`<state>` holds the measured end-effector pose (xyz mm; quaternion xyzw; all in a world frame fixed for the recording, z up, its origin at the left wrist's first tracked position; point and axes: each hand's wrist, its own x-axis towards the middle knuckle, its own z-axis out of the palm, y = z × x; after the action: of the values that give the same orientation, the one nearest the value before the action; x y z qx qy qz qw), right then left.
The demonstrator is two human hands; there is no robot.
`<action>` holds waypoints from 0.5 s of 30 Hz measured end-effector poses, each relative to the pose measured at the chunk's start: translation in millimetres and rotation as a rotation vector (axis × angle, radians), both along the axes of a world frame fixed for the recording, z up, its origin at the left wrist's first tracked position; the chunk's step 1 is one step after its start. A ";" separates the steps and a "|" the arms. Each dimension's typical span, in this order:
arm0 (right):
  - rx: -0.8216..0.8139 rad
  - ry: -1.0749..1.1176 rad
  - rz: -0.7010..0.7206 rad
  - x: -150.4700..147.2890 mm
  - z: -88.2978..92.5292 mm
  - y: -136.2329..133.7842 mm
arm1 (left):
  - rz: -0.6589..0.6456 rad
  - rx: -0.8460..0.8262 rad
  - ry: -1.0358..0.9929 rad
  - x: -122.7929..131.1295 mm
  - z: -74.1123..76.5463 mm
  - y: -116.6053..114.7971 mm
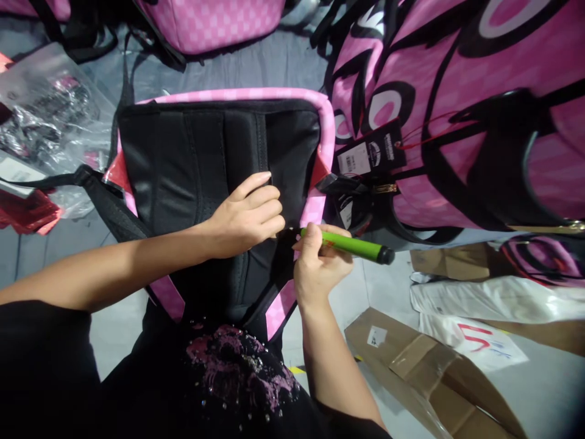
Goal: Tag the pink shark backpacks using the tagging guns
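A backpack point(169, 164) with a black padded back and pink checked edging lies in front of me, its back panel facing up. My left hand point(251, 210) rests on that panel with its fingers curled; whether they pinch some of the fabric is hidden. In my right hand point(320, 262) is a green marker pen point(351, 244) with a black end pointing right. Its other end points left toward the backpack's right edge, and the tip is hard to make out. A black strap point(105, 198) trails off the backpack's left side.
Pink bags with eye designs point(493, 55) and a black hang tag point(372, 152) stand at the right. Another pink checked bag point(219, 24) lies at the back. Clear plastic bags point(55, 116) cover the left. An open cardboard box point(425, 372) sits on the floor, lower right.
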<state>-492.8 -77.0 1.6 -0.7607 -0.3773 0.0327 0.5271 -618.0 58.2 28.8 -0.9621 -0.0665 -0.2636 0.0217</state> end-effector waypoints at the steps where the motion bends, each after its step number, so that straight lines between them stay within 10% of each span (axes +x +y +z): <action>1: 0.005 0.001 0.004 -0.2 0.8 0.2 | 0.002 0.016 0.003 0.1 0.4 0.2; 10: -0.022 -0.006 0.017 3.9 -0.4 1.1 | -0.010 0.078 -0.068 1.6 -3.3 2.2; 15: -0.129 -0.048 -0.044 12.1 2.1 1.6 | -0.112 0.031 0.264 13.5 29.7 14.5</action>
<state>-480.8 -75.4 3.7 -0.8017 -0.3703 0.0270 0.4685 -604.5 72.7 58.4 -0.9901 -0.0050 -0.1368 0.0304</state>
